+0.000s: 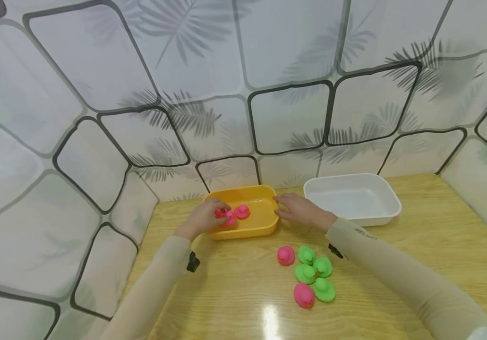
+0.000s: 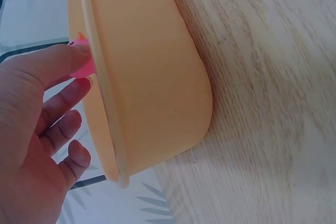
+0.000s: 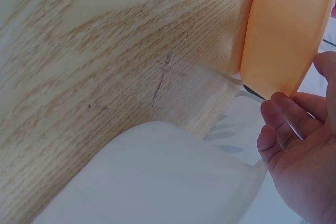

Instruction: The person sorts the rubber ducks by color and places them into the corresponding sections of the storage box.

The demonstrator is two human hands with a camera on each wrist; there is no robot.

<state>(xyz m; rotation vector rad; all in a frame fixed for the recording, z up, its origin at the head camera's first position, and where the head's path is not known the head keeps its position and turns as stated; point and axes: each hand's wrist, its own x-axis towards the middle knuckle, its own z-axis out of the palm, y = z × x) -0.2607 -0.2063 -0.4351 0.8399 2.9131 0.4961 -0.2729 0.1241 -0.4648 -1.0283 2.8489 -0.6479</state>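
My left hand point(image 1: 204, 218) reaches over the left end of a yellow tray point(image 1: 264, 230). Its thumb and index finger pinch a small pink rubber duck point(image 2: 84, 66) just inside the rim; the other fingers are loosely bent. Beside those fingers, a pink duck point(image 1: 228, 218) and another pink duck point(image 1: 242, 212) sit on the tray floor. At the opposite end, my right hand point(image 1: 300, 209) touches the tray's outer wall near the rim with thumb and fingertips, its fingers relaxed.
A white tray point(image 1: 389, 210) stands to the right, close behind my right hand. Nearer me on the wooden table point(image 1: 226, 288) lie several green ducks point(image 1: 306, 273), with a pink duck point(image 1: 286, 255) and another pink duck point(image 1: 304, 295) beside them. A patterned wall point(image 1: 286, 118) rises behind the trays.
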